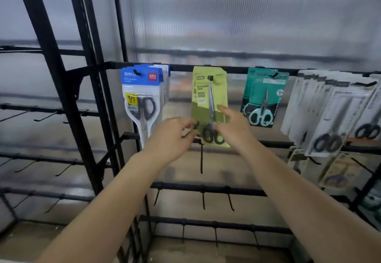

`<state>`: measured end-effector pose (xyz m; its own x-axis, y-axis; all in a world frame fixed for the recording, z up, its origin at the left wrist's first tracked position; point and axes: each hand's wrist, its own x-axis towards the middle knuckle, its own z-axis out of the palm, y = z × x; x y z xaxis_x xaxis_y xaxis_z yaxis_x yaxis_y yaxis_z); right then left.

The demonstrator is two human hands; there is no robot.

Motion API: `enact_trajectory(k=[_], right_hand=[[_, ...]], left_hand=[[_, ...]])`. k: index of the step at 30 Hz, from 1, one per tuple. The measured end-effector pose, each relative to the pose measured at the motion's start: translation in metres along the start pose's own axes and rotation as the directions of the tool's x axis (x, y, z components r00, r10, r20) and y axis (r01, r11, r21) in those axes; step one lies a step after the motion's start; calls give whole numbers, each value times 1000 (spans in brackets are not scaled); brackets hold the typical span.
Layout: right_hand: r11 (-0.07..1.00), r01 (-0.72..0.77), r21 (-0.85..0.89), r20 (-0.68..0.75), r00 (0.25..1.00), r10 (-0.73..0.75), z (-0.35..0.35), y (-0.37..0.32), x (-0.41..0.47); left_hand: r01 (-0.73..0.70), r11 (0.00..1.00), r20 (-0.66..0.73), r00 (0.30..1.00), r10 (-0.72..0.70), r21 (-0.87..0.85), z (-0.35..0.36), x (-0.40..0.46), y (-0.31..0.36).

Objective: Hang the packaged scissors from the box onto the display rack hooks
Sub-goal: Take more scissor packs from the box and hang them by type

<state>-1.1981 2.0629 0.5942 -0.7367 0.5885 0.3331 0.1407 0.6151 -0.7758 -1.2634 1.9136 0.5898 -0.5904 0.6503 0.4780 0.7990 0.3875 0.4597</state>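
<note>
A lime-green pack of black-handled scissors (208, 97) hangs from a hook (210, 77) on the black rack's upper bar (181, 67). My left hand (172, 137) pinches the pack's lower left edge. On the lower right side of the pack lies my right hand (233, 127), fingers spread over it. Blue-topped scissor packs (142, 97) hang to the left. Teal packs (262, 97) hang to the right. The box is out of view.
Several white scissor packs (334, 114) crowd the hooks at far right, with more goods below them. Bare black hooks (203, 201) stick out from the lower bars and from the left-hand rack section (47, 116). A frosted panel backs the rack.
</note>
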Motion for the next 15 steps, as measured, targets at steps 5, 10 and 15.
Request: enact_trajectory(k=[5, 10, 15], right_hand=[[966, 56, -252, -5, 998, -59, 1, 20, -12], [949, 48, -310, 99, 995, -17, 16, 70, -46], [957, -20, -291, 218, 972, 87, 38, 157, -109]], left_hand=[[-46, 999, 7, 999, 46, 17, 10, 9, -5], [41, 997, 138, 989, -49, 67, 61, -22, -18], [140, 985, 289, 943, -163, 100, 142, -90, -38]])
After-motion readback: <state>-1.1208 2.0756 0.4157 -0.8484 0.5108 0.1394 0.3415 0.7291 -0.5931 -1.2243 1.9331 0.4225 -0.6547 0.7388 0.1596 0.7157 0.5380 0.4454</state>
